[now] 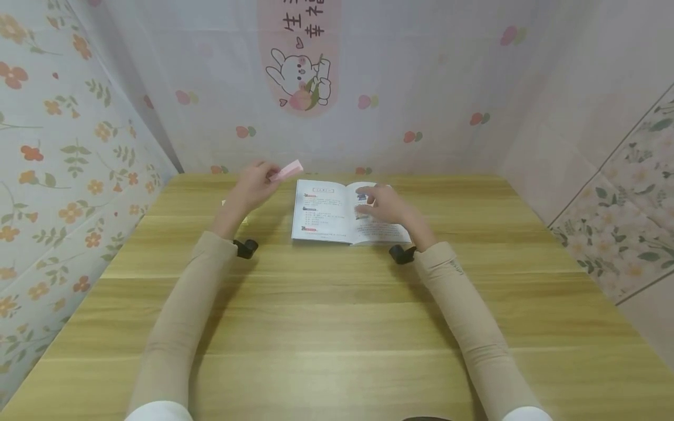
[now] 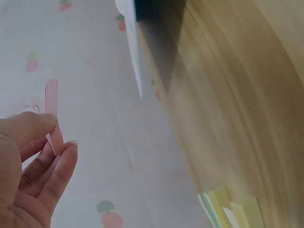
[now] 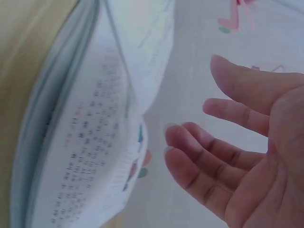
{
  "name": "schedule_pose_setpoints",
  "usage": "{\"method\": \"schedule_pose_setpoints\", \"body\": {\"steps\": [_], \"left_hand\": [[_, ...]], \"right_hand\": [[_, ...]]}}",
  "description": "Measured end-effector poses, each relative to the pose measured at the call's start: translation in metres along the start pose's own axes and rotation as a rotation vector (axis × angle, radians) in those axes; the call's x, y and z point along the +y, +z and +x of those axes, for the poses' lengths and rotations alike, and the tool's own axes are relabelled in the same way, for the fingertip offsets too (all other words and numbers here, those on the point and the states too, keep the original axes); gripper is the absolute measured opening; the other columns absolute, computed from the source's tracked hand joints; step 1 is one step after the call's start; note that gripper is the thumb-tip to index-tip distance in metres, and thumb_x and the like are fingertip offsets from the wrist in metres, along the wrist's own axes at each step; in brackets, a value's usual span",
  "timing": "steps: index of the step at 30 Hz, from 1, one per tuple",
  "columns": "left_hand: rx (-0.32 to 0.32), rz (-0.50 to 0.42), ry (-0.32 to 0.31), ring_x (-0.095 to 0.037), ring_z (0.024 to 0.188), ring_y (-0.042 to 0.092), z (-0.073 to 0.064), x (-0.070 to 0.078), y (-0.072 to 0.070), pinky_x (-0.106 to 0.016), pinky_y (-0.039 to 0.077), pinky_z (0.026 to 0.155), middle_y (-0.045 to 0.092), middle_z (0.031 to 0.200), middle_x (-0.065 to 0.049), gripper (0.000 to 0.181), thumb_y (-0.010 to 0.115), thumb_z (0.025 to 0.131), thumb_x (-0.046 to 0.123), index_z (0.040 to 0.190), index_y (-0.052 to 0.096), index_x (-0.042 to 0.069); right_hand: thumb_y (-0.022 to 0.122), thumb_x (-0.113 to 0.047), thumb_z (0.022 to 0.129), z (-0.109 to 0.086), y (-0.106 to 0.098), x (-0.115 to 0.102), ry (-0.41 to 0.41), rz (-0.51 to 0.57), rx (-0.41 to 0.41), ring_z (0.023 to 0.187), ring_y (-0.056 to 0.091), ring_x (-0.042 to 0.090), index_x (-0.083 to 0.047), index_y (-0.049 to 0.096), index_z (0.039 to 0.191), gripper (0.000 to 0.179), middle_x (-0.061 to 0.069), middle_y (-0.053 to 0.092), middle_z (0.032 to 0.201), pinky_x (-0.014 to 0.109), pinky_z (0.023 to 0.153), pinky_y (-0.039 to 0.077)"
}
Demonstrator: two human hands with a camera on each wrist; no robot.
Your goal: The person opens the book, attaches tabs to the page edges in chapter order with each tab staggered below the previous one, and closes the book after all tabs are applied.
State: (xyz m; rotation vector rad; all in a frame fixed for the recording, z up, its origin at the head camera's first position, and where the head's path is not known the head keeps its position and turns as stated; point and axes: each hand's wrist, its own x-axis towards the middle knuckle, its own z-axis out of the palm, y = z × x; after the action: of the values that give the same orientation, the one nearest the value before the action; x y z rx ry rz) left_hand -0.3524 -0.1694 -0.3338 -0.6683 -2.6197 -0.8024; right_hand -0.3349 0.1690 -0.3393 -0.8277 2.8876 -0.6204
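Head view: a pink strip [image 1: 288, 170] pinched beside a spread book

The left hand [image 1: 255, 182] holds the strip between thumb and fingers, above the table [image 1: 326, 316] and just left of the book [image 1: 322, 211]. The right hand [image 1: 389, 203] grasps nothing; its fingers are loosely spread over the right page, and the right wrist view shows a gap between fingertips and paper.

Handling the strip well probably calls for a light pinch near one end, as here, so that the far end projects free and can be lined up with a page edge without creasing. The right hand's relaxed fingers seem well suited to steadying a leaf; flat, gentle pressure near the fold would likely serve better than a poke at the bowed part.

The strip is narrow, matte and paper-like, bent where the fingers press it; fine lines at its tip suggest layers, though whether it is one folded piece or several I cannot tell. The book's thin white leaves curve up from the fold, printed with small dark text and coloured pictures. Yellow paper pieces [image 2: 218, 197], blocky and straight-edged, one beside a green edge, lie on the smooth wood-grained table near the left hand.
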Motion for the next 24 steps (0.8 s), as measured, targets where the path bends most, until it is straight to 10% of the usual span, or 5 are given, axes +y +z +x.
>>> {"method": "schedule_pose_setpoints", "body": {"steps": [24], "left_hand": [[0.088, -0.04, 0.336, -0.032, 0.09, 0.061, -0.004, 0.065, 0.019, -0.038, 0.055, 0.081, 0.062, 0.104, -0.021, 0.024, 0.07, 0.092, 0.001, 0.113, 0.064, -0.008]], "right_hand": [[0.061, -0.019, 0.102, -0.013, -0.024, -0.037, -0.187, 0.177, 0.384, 0.08, 0.063, 0.023, 0.0, 0.065, 0.124, 0.029, 0.01, 0.068, 0.098, 0.036, 0.074, 0.054]]}}
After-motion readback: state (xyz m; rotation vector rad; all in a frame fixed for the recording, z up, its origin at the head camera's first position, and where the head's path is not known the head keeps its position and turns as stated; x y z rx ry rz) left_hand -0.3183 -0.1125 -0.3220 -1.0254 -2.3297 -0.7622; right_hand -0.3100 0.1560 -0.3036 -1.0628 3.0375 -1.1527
